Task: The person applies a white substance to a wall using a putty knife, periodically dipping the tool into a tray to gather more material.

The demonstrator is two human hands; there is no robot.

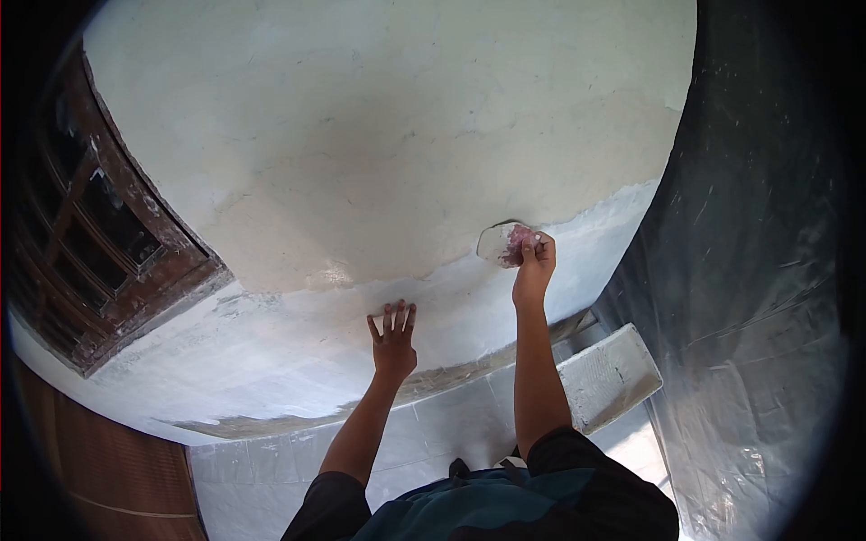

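Observation:
Pinched between the thumb and fingers of my right hand (536,261) is a thin, flat putty scraper (496,244), smeared whitish with a reddish patch near my fingers. It lies against the wall (361,162), at the border between the beige upper surface and a white coated band (442,302). Lower and to the left, my left hand (393,346) is open, fingers spread and pointing up on the white band. Nothing shows in it. The scraper's held edge is hidden by my fingers.
A brown wooden window frame (149,270) with dark panes is at the left. Dark plastic sheeting (740,298) hangs at the right. A whitish rectangular tray (612,379) sits below my right forearm, and grey sheeting (271,469) covers the floor along the wall.

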